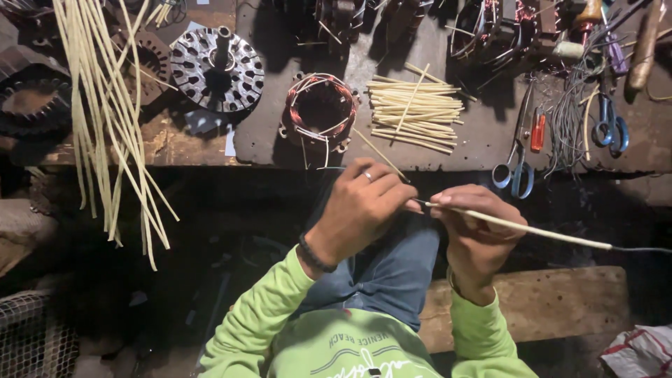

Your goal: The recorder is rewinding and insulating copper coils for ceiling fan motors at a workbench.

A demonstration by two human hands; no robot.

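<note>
My left hand [364, 206] and my right hand [476, 227] meet in front of me, below the workbench edge. Both pinch a thin cream sleeve tube [532, 229] that runs off to the right, where a dark wire [640, 249] comes out of its far end. The left hand wears a ring and a dark wristband and closes on the tube's near tip. The right hand grips the tube just beside it. On the bench above the hands sits a motor stator with copper windings [320, 110].
A pile of short cream sleeves [413, 106] lies right of the stator. Long cream sleeves [105, 119] hang over the bench's left edge near a metal rotor disc [217, 68]. Blue-handled scissors [514, 171], a red tool [537, 131] and loose wires [570, 115] lie at right.
</note>
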